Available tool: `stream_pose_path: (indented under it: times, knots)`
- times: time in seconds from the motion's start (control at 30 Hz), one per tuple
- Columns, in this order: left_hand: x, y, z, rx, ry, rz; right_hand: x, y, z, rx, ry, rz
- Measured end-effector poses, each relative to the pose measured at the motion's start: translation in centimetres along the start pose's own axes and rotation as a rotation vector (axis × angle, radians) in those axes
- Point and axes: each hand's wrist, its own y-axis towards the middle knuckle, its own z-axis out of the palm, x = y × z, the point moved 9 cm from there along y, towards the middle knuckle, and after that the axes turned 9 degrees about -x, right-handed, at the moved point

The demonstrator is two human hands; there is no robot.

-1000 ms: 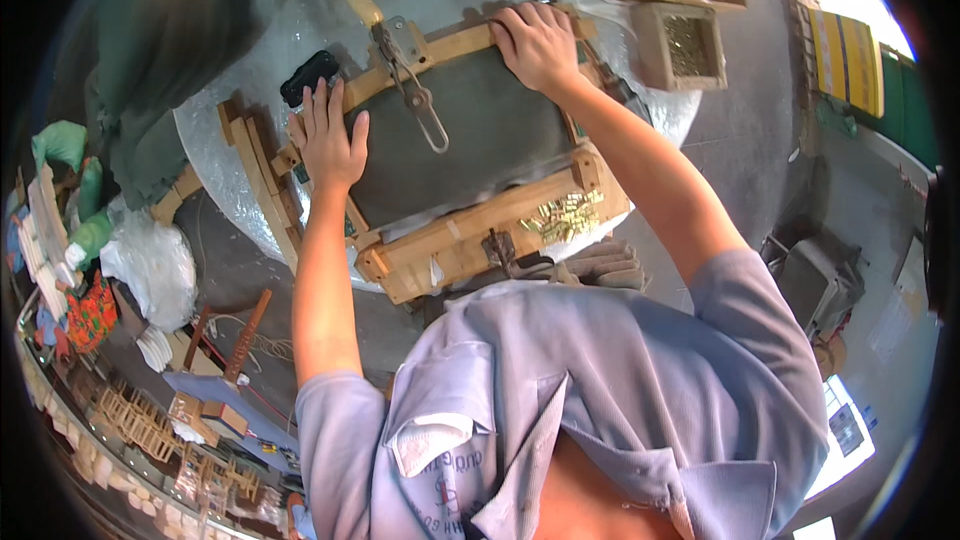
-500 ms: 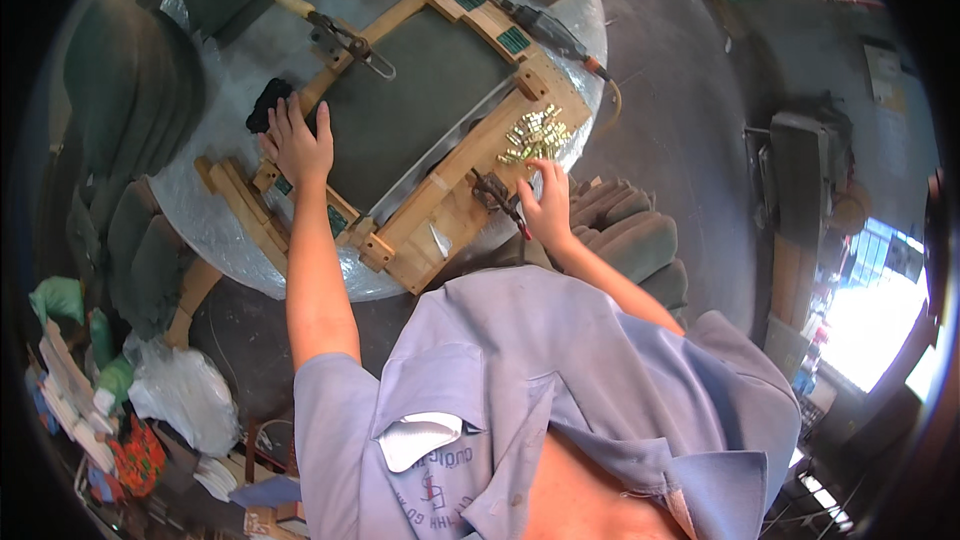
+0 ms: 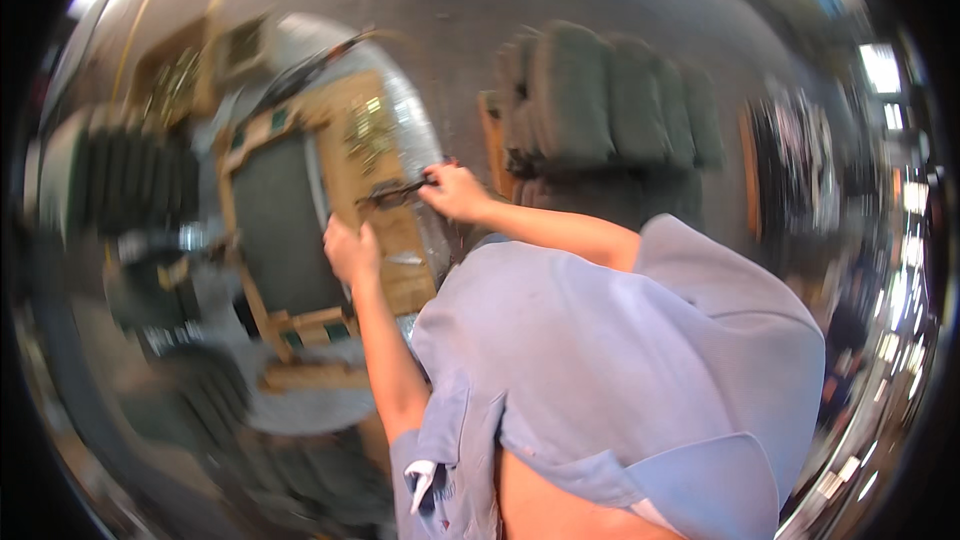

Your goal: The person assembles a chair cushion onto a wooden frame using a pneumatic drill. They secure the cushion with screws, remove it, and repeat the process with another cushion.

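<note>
My right hand (image 3: 455, 192) is closed on the handle of a toggle clamp (image 3: 388, 196) at the right side of a wooden frame jig (image 3: 395, 250). Over the inner edge of that same wide board rests my left hand (image 3: 352, 252), thumb apart from the fingers, which are a little blurred; I see nothing held in it. Inside the jig lies a dark grey-green flat panel (image 3: 275, 225), with a pale strip along its right edge. Small brass-coloured metal pieces (image 3: 368, 130) lie heaped on the board beyond the clamp.
The jig stands on a round table with plastic wrap (image 3: 415, 120). A corded power tool (image 3: 310, 70) lies at its far edge. Dark padded cushions (image 3: 570, 90) are stacked to the right, with more cushions (image 3: 120, 175) at the left. A box (image 3: 245, 45) stands at the far left.
The view has swung to the right and is blurred. My left hand has left the panel's far-left corner for the wide board. My right hand has closed on the clamp handle.
</note>
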Motion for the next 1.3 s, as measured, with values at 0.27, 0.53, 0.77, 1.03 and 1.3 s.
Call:
stream_pose_path:
  times: [0.27, 0.53, 0.77, 1.03, 1.3]
  knots:
    - [-1.0, -0.1, -2.8, 0.06, 0.116, -0.121, -2.2, -2.9, -0.7, -0.132, 0.208, 0.128]
    - [-0.7, -0.1, -6.4, 0.065, -0.037, -0.069, -2.8, -3.0, -0.3, -0.207, 0.171, 0.193]
    - [-0.4, 1.2, -1.1, -0.021, 0.229, 0.05, -3.3, -1.5, -1.2, -0.186, 0.146, 0.148]
    - [0.1, 0.6, -2.7, -0.115, 0.393, 0.02, -0.6, 0.8, -6.0, -0.187, 0.423, 0.312]
    - [1.7, -0.3, -2.7, -0.182, 0.252, 0.011, 1.5, 4.3, -2.7, -0.084, 0.141, 0.172]
